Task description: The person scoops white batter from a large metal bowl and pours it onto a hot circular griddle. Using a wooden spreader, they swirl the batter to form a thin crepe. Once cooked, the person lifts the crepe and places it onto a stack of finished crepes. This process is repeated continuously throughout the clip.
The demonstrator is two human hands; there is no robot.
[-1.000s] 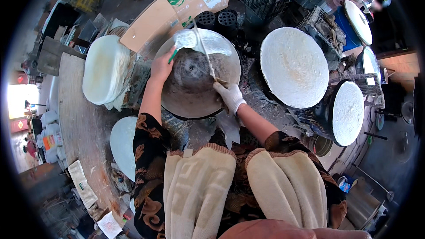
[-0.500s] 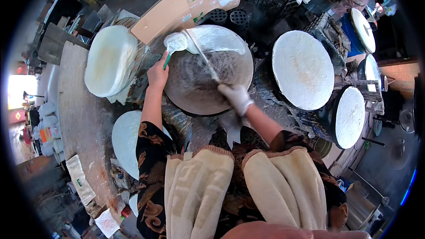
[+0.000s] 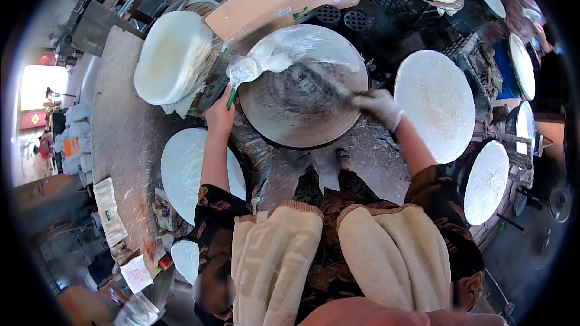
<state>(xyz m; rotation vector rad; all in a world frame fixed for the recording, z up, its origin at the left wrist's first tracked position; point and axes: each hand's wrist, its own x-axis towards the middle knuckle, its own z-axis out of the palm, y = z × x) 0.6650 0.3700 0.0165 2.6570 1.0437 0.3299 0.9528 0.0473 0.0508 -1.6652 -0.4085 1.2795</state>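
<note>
My left hand is closed around the green handle of a ladle. White batter fills its bowl, which is at the left rim of a round griddle. A band of wet white batter covers the far part of the griddle, joined to the ladle by a thick smear. At the griddle's right rim, my right hand, in a whitish glove, grips a thin spreader. Motion blurs the spreader, which reaches leftward over the dark bare middle of the griddle.
A stack of round white sheets stands left, beside a curved worktable. Other griddles bear white sheets, one large at right and one at left. A bent cardboard sheet and black perforated cylinders lie beyond.
My right hand has swung right and the spreader has come out of the batter band toward the griddle's middle right. The ladle now lies lower at the left rim. The whole view has shifted.
</note>
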